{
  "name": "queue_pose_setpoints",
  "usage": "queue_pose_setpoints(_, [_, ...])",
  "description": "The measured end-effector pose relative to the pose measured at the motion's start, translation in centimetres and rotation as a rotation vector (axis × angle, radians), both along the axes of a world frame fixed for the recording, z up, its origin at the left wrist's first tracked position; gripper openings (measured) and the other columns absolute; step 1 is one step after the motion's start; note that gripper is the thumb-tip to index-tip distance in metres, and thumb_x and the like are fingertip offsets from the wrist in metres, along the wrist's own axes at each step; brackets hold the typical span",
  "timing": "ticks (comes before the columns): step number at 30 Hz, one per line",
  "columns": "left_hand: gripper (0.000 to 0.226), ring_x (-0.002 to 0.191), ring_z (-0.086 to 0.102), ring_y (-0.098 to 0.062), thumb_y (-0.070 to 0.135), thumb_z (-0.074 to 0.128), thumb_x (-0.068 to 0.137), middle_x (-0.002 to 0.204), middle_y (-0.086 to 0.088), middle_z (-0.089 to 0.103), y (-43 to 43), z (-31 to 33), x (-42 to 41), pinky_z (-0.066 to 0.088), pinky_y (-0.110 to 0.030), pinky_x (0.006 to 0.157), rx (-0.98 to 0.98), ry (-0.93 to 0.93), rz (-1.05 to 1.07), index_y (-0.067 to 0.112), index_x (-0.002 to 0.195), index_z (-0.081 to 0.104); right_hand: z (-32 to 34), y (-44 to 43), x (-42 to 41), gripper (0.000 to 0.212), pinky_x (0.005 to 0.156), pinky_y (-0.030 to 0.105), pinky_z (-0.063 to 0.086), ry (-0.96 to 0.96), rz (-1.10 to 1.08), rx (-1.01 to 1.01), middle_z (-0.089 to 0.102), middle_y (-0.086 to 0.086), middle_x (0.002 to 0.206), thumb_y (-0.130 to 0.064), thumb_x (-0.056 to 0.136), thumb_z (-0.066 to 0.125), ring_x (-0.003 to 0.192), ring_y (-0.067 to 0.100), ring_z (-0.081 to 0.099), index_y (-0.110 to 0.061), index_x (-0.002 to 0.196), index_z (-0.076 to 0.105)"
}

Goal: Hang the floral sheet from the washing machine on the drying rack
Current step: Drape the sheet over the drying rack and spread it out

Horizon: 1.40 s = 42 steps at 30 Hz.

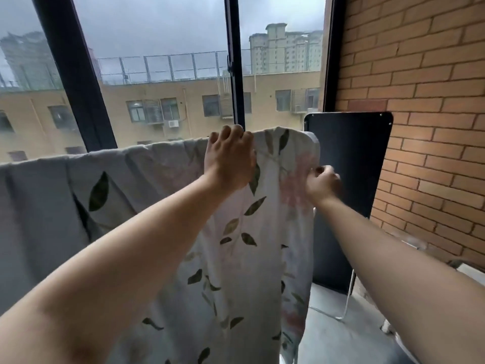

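Note:
The floral sheet (244, 258), pale with green leaves and pink blooms, hangs draped over the top bar of the drying rack, which it hides almost fully. Only a thin white rack leg (349, 298) shows at the lower right. My left hand (229, 156) lies on the sheet's top fold, its fingers curled over the covered bar. My right hand (321, 182) pinches the sheet's right edge a little below the top corner.
Dark-framed windows (235, 74) stand right behind the rack. A black panel (349, 179) leans against the brick wall (425, 101) at the right. Grey floor (349, 337) shows beside the rack's right end.

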<state>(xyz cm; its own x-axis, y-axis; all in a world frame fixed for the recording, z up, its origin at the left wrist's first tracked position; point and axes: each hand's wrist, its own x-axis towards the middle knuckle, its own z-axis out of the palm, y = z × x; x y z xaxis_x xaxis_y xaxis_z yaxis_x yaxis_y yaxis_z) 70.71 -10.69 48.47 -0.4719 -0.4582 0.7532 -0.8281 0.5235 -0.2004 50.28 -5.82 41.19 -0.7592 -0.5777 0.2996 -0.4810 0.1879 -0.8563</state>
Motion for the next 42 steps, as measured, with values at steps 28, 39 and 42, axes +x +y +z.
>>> queue_pose_setpoints(28, [0.046, 0.061, 0.05, -0.017, 0.049, 0.03, 0.103, 0.07, 0.007, 0.054, -6.3, 3.7, -10.6, 0.033, -0.027, 0.054, 0.044, 0.094, -0.042, 0.024, 0.085, 0.064, 6.3, -11.5, -11.1, 0.034, 0.076, 0.038, 0.053, -0.737, 0.669, -0.383, 0.07, 0.014, 0.095, -0.028, 0.085, 0.069, 0.087, 0.027, 0.067, -0.002, 0.107, 0.074])
queue_pose_setpoints(39, [0.035, 0.062, 0.051, -0.017, 0.041, 0.042, 0.102, 0.073, 0.004, 0.06, -4.7, 4.7, -12.6, 0.033, -0.025, 0.052, 0.078, 0.085, 0.043, 0.024, 0.081, 0.066, 9.1, -10.1, -17.2, 0.013, 0.055, 0.025, 0.05, -0.647, 0.701, -0.54, 0.069, -0.002, 0.083, -0.031, 0.091, 0.069, 0.071, 0.014, 0.066, -0.02, 0.094, 0.076])
queue_pose_setpoints(42, [0.037, 0.062, 0.052, -0.019, 0.042, 0.045, 0.101, 0.075, 0.0, 0.063, -4.6, 4.8, -13.3, 0.033, -0.027, 0.055, 0.073, 0.102, 0.076, 0.021, 0.081, 0.068, 9.3, -9.5, -19.5, 0.014, 0.084, 0.037, 0.056, -0.625, 0.641, -0.557, 0.074, -0.003, 0.103, -0.034, 0.091, 0.068, 0.098, 0.019, 0.069, -0.025, 0.098, 0.075])
